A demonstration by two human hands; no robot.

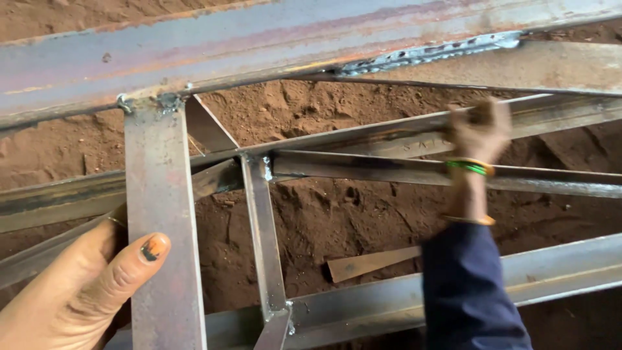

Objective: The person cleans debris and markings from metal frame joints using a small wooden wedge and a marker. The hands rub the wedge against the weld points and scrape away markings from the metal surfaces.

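My left hand (78, 285) gripped the upright flat steel bar (159, 214), thumb pressed across its face. That bar ran away from me toward the top beam (259, 45). Right of the bar, my right hand (479, 129) closed around the slanted angle iron (363, 146).

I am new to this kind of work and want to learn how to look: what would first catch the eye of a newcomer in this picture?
First, the rusty welded steel frame of flat bars and angle pieces, lying across the view over reddish-brown soil. Next, the left hand at the bottom left, thumb pressed on a wide flat upright bar. Then the right hand, blurred, with green and orange bangles and a dark blue sleeve, grasping a slanted bar at the upper right.
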